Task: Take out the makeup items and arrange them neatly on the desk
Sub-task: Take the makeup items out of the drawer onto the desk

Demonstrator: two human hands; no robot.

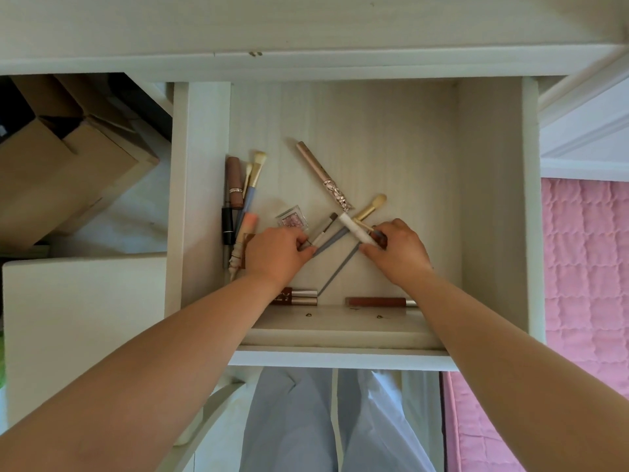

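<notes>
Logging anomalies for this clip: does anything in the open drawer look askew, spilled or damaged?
Nothing looks spilled or broken. The makeup is simply jumbled: the ornate pink pen lies diagonally, brushes cross under the left hand and right hand, and a cluster crowds the drawer's left wall.

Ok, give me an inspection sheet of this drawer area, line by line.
Surface: open white drawer, pulled out under the desk edge.
Job's things: pink ornate pen lying diagonally; brown lipstick and blue-handled brushes along the left wall; glitter eyeshadow pot; lip gloss tubes at the front wall.
Clutter: items crossed over one another mid-drawer.
Grippers: left hand fingers curled round thin pencils; right hand pinches a white tube.
Cables: nothing seen.
Surroundings: cardboard boxes at left, pink quilt at right.
</notes>
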